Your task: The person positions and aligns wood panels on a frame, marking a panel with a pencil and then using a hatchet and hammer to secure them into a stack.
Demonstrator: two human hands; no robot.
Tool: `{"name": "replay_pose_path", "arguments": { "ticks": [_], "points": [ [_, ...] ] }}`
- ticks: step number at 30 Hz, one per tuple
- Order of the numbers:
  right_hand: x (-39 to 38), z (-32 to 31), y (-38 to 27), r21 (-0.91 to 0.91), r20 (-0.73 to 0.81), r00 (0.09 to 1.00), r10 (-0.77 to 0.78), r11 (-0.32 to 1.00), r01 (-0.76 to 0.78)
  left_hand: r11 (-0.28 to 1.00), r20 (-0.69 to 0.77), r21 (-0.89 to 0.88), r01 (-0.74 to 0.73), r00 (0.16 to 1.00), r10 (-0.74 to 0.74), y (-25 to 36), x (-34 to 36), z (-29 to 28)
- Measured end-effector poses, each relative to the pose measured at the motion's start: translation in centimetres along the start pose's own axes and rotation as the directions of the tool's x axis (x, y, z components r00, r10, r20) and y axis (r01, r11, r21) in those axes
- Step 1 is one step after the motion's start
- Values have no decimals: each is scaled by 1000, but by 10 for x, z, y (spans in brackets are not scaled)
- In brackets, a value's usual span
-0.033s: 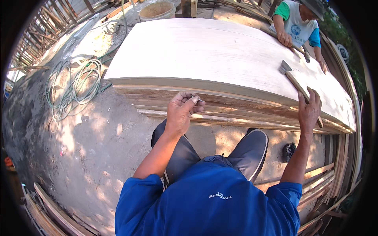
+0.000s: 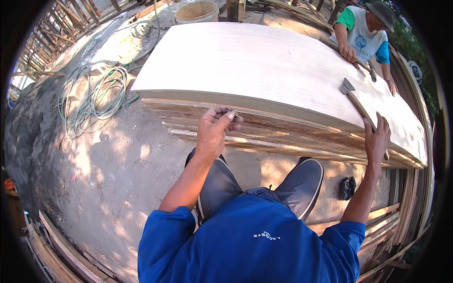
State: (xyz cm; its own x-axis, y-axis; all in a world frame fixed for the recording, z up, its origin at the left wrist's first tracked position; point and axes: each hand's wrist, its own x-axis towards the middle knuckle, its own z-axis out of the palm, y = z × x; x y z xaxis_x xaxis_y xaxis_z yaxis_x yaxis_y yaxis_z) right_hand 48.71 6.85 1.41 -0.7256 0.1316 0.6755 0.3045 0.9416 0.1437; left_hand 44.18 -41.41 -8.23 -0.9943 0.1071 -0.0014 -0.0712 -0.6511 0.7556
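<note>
My left hand (image 2: 213, 132) is closed in a pinch, with a thin metal nail (image 2: 234, 114) between thumb and fingers. It hovers just off the near edge of a large pale plywood sheet (image 2: 245, 61). Near the sheet's right end lies a small hatchet (image 2: 348, 87) with a flared metal head and a wooden handle. My right hand (image 2: 377, 141) lies over the lower part of that handle, its fingers stretched and apart. The handle's end shows beside my wrist.
Stacked boards (image 2: 273, 129) lie under the sheet. Across it a co-worker (image 2: 363, 37) leans in, one hand on a wooden-handled tool (image 2: 365, 67). A coiled green hose (image 2: 101, 96) lies at left, a bucket (image 2: 197, 12) behind, a black bag (image 2: 348, 187) near my right arm, loose planks (image 2: 71, 250) lower left.
My right hand has shifted slightly down along the hatchet handle. My left hand still pinches the nail. The whole view has moved a little.
</note>
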Motion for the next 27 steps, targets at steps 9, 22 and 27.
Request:
{"name": "replay_pose_path", "arguments": {
  "ticks": [9,22,27],
  "points": [
    [5,4,57,239,686,722,92,908,-343,561,-72,729,-392,771,633,182,68,-150],
    [-35,-41,-124,677,736,677,0,-33,-735,371,80,879,-301,858,508,195,92,-195],
    [-22,-83,-219,851,521,839,-158,22,-525,366,105,866,-340,841,531,192,87,-198]
  ]
}}
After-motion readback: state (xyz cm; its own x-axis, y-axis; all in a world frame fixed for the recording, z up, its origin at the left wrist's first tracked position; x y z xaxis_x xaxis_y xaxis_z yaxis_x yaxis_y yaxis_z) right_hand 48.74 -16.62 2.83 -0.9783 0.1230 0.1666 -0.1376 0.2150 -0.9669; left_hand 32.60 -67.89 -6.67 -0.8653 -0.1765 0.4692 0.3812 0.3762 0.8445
